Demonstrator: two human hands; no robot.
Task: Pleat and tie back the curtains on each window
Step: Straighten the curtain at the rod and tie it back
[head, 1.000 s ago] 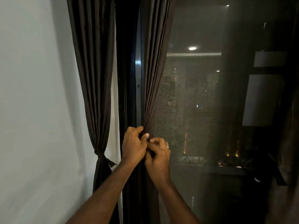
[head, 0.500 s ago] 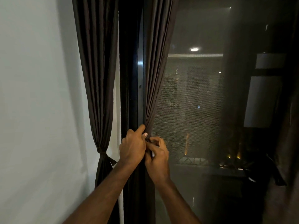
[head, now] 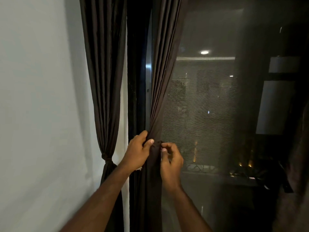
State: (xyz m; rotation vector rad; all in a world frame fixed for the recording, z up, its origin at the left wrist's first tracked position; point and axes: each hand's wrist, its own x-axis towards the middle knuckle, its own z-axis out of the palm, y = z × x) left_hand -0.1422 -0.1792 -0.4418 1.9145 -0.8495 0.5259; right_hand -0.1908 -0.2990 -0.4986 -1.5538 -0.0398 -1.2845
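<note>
Two dark curtains are hanging side by side here, and they are standing at different stages. The left curtain (head: 103,77) is hanging against the pale wall (head: 36,97), already gathered into narrow folds and cinched by a knotted tie (head: 107,159) low down, so that one is looking finished.

The right curtain (head: 163,67) is hanging in front of the dark window frame (head: 138,81), at the left edge of the mesh-covered glass (head: 205,114), and its folds are running down neatly to a tight waist where both hands are working. The left hand (head: 137,154) is gripping the bundle from the left, fingers curled round behind the cloth and the thumb pressing across its front. The right hand (head: 170,159) is sitting just beside it on the right, its fingers bent in and pinching something small and dark at the waist; it is too dim to tell whether that is a tie end or just cloth.

Judging by this, the pleating of the right curtain is done or nearly so, and the tying is under way but not visibly finished: no completed knot is showing. Another curtain edge seems to be hanging at the far right, too dark to read, so further windows may be waiting.
</note>
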